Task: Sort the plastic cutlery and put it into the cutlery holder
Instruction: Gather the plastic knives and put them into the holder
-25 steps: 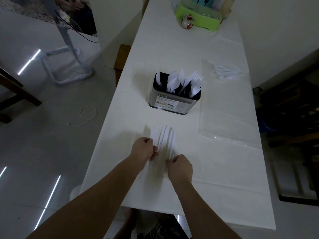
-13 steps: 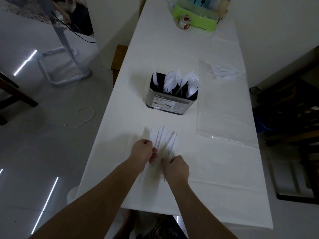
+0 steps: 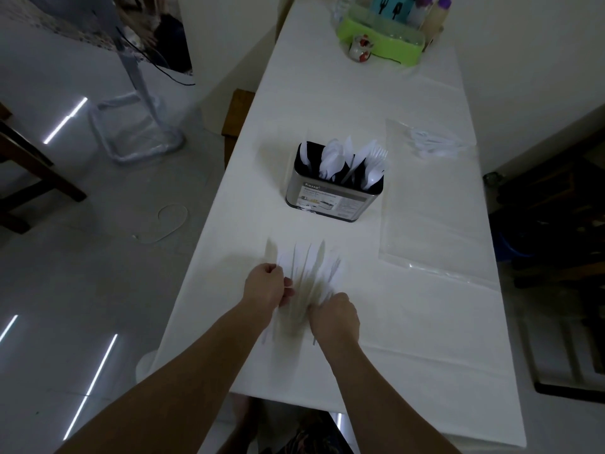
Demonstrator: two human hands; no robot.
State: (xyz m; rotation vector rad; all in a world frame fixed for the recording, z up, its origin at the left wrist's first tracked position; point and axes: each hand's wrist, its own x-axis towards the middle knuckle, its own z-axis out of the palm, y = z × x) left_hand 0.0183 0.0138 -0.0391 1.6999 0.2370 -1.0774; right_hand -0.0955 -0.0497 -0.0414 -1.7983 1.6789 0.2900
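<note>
Glossy metal holder [image 3: 330, 201], white plastic cutlery [image 3: 340, 162].

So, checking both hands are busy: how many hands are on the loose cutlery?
2: the left hand grips the pile's left side, the right hand its right; their fingers are partly hidden.

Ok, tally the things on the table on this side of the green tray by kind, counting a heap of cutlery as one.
Cutlery holder: 1
Heap of loose cutlery: 1
Clear plastic bag: 1, as far as I can tell, with some cutlery in it
Total: 3
</note>
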